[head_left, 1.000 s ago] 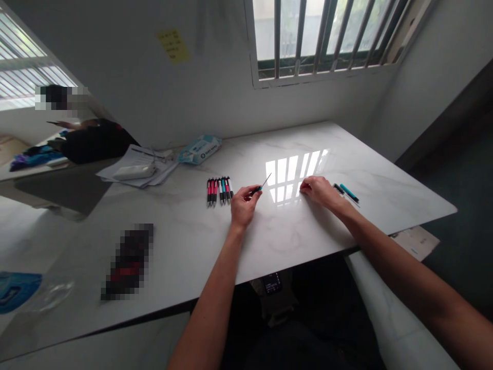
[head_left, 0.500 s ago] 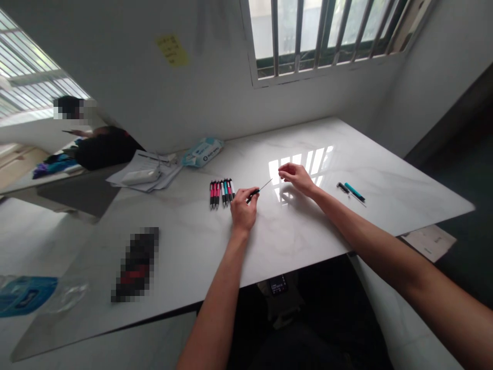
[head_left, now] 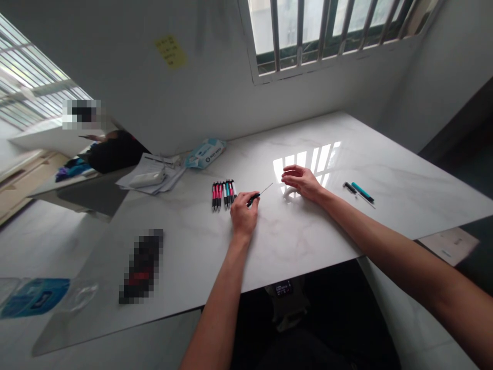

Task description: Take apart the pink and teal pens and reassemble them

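My left hand [head_left: 245, 209] pinches a short black pen part [head_left: 253, 199] between thumb and fingers, and a thin rod like a refill [head_left: 266, 188] sticks out of it up to the right. To the right of the rod's tip, my right hand [head_left: 302, 182] hovers over the table with its fingers curved and apart; I see nothing in it. Left of my left hand lies a row of several click pens [head_left: 223, 195] with red, teal and white barrels and dark grips. Beyond my right hand are a teal pen barrel [head_left: 362, 192], a black pen part [head_left: 349, 188] and a thin white stick [head_left: 366, 201].
The white marbled table [head_left: 292, 231] stands against a wall. On its far side lie a wipes pack [head_left: 206, 153] and papers [head_left: 154, 180]. At the left are a blurred-out dark object [head_left: 141, 267] and a clear bottle with a blue label [head_left: 36, 297]. Another person [head_left: 115, 149] sits at the far left.
The fingers of my right hand have spread a little. My left hand keeps its grip on the black pen part. The whole view has shifted slightly.
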{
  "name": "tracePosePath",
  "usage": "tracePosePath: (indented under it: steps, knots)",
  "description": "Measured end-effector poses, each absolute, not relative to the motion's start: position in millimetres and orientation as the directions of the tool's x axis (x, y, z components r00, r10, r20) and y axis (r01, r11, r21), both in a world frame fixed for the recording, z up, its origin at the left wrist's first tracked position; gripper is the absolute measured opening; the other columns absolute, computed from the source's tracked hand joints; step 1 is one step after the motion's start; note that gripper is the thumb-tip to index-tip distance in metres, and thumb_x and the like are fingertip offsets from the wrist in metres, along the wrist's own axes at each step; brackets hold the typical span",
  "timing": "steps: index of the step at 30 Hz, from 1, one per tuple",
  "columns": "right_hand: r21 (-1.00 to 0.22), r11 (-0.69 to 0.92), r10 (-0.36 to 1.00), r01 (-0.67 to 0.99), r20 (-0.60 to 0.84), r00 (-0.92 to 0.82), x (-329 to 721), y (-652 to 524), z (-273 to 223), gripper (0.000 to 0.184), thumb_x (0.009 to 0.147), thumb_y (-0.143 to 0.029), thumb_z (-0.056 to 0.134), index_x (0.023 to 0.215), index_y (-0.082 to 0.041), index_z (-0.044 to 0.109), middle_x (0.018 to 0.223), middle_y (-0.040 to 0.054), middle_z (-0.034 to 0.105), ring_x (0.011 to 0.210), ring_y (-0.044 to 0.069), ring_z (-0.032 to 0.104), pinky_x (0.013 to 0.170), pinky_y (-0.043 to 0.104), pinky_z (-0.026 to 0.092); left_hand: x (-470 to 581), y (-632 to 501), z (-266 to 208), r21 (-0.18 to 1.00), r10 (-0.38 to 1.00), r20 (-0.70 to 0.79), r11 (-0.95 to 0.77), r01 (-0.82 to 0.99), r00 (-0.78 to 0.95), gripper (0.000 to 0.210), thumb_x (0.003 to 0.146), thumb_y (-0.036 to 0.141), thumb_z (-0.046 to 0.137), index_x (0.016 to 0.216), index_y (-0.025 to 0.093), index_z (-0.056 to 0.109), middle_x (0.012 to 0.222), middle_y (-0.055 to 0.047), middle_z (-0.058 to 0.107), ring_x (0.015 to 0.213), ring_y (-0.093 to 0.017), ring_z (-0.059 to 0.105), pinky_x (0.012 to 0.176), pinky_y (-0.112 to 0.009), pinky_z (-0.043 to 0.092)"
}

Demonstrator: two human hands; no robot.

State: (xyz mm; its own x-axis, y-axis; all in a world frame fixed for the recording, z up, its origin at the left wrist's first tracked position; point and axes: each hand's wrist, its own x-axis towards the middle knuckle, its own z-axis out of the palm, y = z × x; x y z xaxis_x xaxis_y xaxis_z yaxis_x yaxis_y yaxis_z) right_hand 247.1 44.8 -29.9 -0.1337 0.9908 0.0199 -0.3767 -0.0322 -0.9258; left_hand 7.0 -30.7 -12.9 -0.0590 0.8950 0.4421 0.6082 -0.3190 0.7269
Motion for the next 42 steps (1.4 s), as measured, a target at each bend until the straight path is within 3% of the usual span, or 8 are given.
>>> tracePosePath:
  steps: [7, 16, 30, 39, 42]
  knots:
    - [-0.945, 0.04, 0.982, -0.323, 0.098, -0.165, 241, 43, -29, 0.051, 0.062, -0.037, 0.098, 0.106, -0.022, 0.076, 0.097, 0.0043, 0.08, 0.089, 0.018, 0.073, 0.08, 0.032, 0.058, 3, -27, -20, 0.666, 0.854, 0.516, -0.349, 0.66, -0.07, 0.019, 0.095, 0.02, 0.07, 0.108, 0.024, 0.083, 0.106, -0.007, 0.077, 0.101, -0.024, 0.072, 0.093, -0.037, 0.059]
    - [-0.949, 0.1, 0.971, -0.299, 0.159, -0.179, 235, 42, -28, 0.055, 0.061, -0.042, 0.102, 0.106, -0.023, 0.077, 0.096, 0.0049, 0.082, 0.095, 0.023, 0.076, 0.097, 0.042, 0.06, 6, -26, -22, 0.617, 0.844, 0.536, -0.366, 0.697, -0.031, 0.019, 0.095, 0.018, 0.072, 0.108, 0.027, 0.083, 0.105, -0.005, 0.077, 0.1, -0.022, 0.073, 0.093, -0.037, 0.062]
    - [-0.971, 0.148, 0.948, -0.186, 0.193, -0.252, 238, 41, -29, 0.049, 0.068, -0.042, 0.098, 0.107, -0.021, 0.078, 0.099, 0.0069, 0.083, 0.099, 0.024, 0.077, 0.092, 0.039, 0.058, 9, -29, -20, 0.637, 0.852, 0.523, -0.379, 0.672, -0.015, 0.018, 0.093, 0.016, 0.075, 0.106, 0.027, 0.083, 0.104, -0.005, 0.079, 0.099, -0.023, 0.074, 0.09, -0.038, 0.062]
    - [-0.964, 0.182, 0.897, -0.193, 0.243, -0.37, 223, 30, -19, 0.047, 0.07, -0.044, 0.096, 0.107, -0.021, 0.078, 0.098, 0.0057, 0.08, 0.091, 0.021, 0.072, 0.091, 0.039, 0.057, 20, -34, -12, 0.757, 0.87, 0.493, -0.447, 0.478, 0.033, 0.017, 0.094, 0.028, 0.077, 0.109, 0.025, 0.084, 0.108, -0.006, 0.083, 0.098, -0.022, 0.076, 0.089, -0.036, 0.06]
    - [-0.967, 0.215, 0.89, -0.139, 0.253, -0.378, 219, 24, -15, 0.045, 0.068, -0.045, 0.096, 0.103, -0.022, 0.079, 0.106, 0.0065, 0.078, 0.098, 0.022, 0.069, 0.089, 0.037, 0.055, 21, -33, -13, 0.798, 0.885, 0.464, -0.433, 0.419, 0.032, 0.021, 0.093, 0.037, 0.079, 0.109, 0.025, 0.085, 0.107, -0.007, 0.083, 0.097, -0.023, 0.076, 0.088, -0.036, 0.059]
